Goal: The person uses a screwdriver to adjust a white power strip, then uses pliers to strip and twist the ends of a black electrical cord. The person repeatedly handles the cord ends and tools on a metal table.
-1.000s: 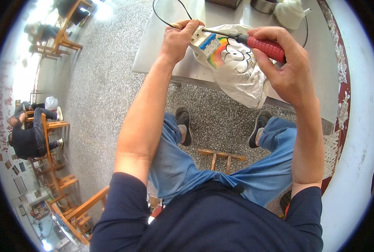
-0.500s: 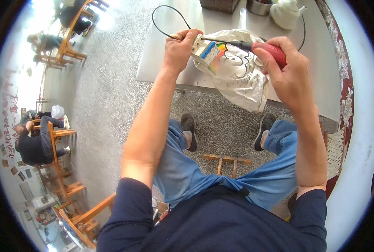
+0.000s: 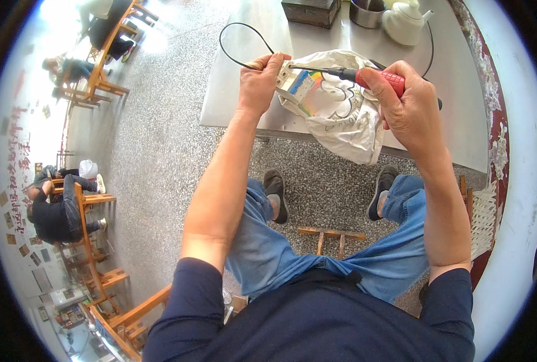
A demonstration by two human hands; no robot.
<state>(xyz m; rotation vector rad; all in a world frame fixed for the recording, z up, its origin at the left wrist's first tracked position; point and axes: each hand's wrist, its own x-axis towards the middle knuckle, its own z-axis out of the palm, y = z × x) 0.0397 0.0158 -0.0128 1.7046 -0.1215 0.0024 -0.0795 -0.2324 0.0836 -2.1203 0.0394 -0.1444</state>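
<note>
Left hand [image 3: 257,87]: pinched on circuit breaker [image 3: 297,86], apparently steadying it; right hand [image 3: 412,107]: wrapped round red-handled screwdriver [image 3: 348,73], tip at breaker; cloth bag [image 3: 350,130] between hands.

White-and-blue breaker [image 3: 297,85], tilted; red-handled screwdriver [image 3: 348,73], tip at breaker's end; black wire [image 3: 238,23], looped.

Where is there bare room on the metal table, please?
The grey metal table has bare patches left of the left hand, in front of the thin black cable loop, and right of the right hand, toward the peeling maroon wall strip. Crowded: centre, with a white printed cloth bag, and back, with a white teapot.
</note>
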